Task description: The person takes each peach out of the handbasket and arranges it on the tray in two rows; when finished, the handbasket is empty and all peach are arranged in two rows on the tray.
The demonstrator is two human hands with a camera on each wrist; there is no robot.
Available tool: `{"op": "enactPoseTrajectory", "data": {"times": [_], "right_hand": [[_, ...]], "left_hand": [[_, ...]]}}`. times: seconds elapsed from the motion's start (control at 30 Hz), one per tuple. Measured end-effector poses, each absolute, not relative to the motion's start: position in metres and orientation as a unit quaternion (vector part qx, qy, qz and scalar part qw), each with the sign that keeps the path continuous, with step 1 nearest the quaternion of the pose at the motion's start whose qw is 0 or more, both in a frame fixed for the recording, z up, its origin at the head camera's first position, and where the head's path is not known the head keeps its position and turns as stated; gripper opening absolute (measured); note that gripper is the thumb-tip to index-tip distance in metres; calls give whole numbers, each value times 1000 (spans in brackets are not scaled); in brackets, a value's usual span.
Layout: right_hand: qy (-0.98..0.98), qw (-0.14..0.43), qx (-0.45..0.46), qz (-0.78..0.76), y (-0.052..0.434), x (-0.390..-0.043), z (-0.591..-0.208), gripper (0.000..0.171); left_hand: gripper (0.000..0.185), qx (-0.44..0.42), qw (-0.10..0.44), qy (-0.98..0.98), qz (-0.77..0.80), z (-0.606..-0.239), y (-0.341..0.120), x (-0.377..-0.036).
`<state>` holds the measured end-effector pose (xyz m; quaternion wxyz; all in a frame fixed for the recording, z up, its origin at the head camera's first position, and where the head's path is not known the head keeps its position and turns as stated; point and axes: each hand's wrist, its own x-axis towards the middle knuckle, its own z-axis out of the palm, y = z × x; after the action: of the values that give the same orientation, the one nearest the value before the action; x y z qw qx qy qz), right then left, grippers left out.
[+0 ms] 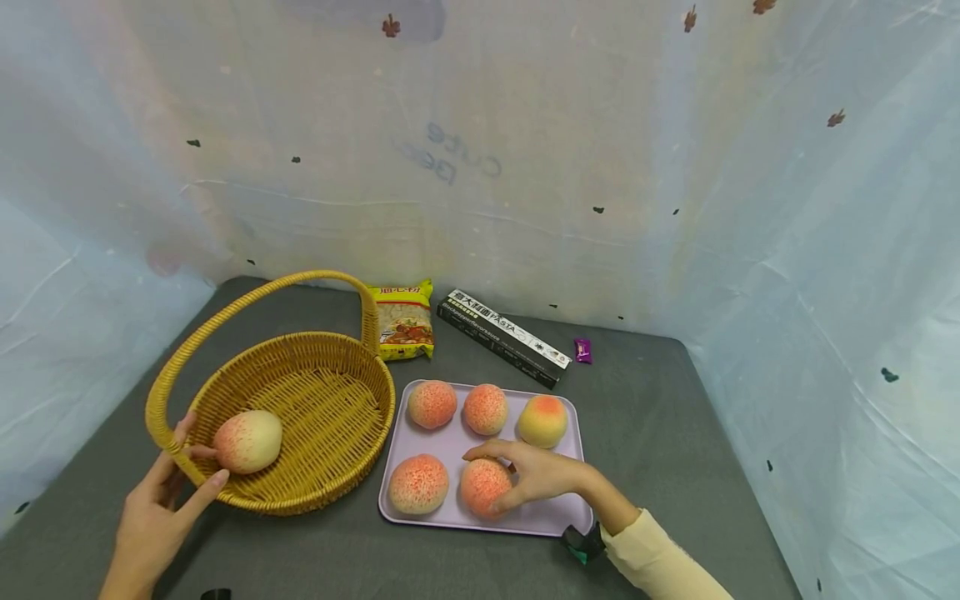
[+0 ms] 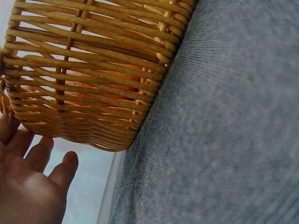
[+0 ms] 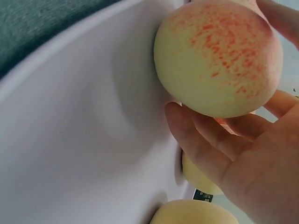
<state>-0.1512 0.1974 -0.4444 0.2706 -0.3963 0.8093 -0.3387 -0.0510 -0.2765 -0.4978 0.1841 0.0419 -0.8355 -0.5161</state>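
My left hand (image 1: 153,512) grips the wicker basket (image 1: 337,425) at its near left rim, by the foot of the tall handle (image 1: 217,327). Inside the basket, close to that hand, lies a pale peach with a pink side (image 1: 249,442). In the left wrist view the woven wall (image 2: 93,60) rises beside the fingers, and the peach shows through its gaps. With thumb and fingers curled around its sides, my right hand (image 1: 542,473) holds a speckled red peach (image 1: 482,487) at the front of the lilac tray (image 1: 536,521). The right wrist view shows that peach (image 3: 217,58) close up against the tray.
Several other peaches rest on the tray, one (image 1: 418,484) at front left and a yellower one (image 1: 542,421) at back right. Behind stand a yellow food packet (image 1: 405,321), a black pasta box (image 1: 502,337) and a small purple wrapper (image 1: 582,351). Plastic sheeting surrounds the grey table.
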Motion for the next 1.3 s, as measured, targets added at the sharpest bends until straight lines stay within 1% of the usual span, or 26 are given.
{"op": "enactPoseTrajectory", "data": {"times": [0.2, 0.53, 0.63, 0.8, 1.03, 1.3], "right_hand": [[805, 274, -394, -350, 198, -153, -440, 70], [781, 277, -412, -380, 186, -167, -423, 64], [780, 273, -416, -379, 175, -174, -413, 61], [782, 261, -428, -371, 149, -185, -395, 61], [756, 242, -493, -357, 111, -200, -381, 56], [729, 269, -513, -364, 79, -213, -369, 53]], "left_hand": [[81, 33, 191, -833, -519, -499, -277, -51], [81, 45, 180, -835, -517, -501, -279, -49], [81, 46, 180, -836, -517, -500, -279, -49], [81, 49, 181, -836, -516, -499, -278, -50], [81, 41, 189, -833, -518, -499, -277, -52], [81, 34, 195, -831, -520, -499, -277, -53]]}}
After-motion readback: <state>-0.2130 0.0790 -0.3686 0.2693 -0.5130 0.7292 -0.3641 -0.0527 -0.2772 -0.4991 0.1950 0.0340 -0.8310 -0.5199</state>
